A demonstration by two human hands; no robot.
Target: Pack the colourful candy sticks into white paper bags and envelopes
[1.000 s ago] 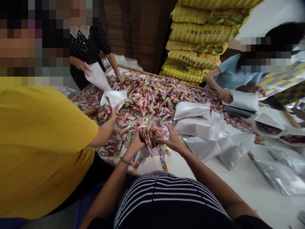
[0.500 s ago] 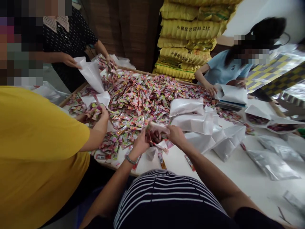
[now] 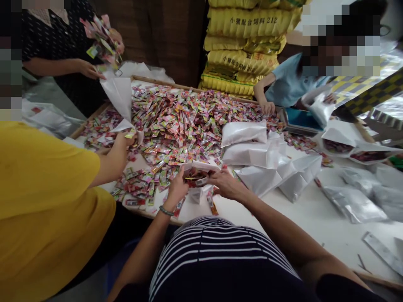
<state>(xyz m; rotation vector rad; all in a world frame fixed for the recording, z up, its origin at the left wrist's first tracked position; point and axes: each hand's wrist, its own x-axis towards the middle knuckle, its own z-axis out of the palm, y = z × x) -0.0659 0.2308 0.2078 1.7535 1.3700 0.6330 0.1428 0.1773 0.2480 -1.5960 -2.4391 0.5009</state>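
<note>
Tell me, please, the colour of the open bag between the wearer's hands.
The open bag is white; the head view shows it best.

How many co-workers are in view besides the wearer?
3: person in yellow at near left, person in dotted black at far left, person in light blue at far right. More may be hidden.

The near open bag (image 3: 201,166) and the table (image 3: 292,230) are finished in white. The packets (image 3: 185,121) are printed in red, pink, green and purple. The far sacks (image 3: 244,44) are coloured yellow and lettered in black. The near dark shirt (image 3: 226,251) is striped in white; the left shirt (image 3: 47,188) is coloured plain yellow; the far-right shirt (image 3: 287,84) is coloured light blue.
</note>
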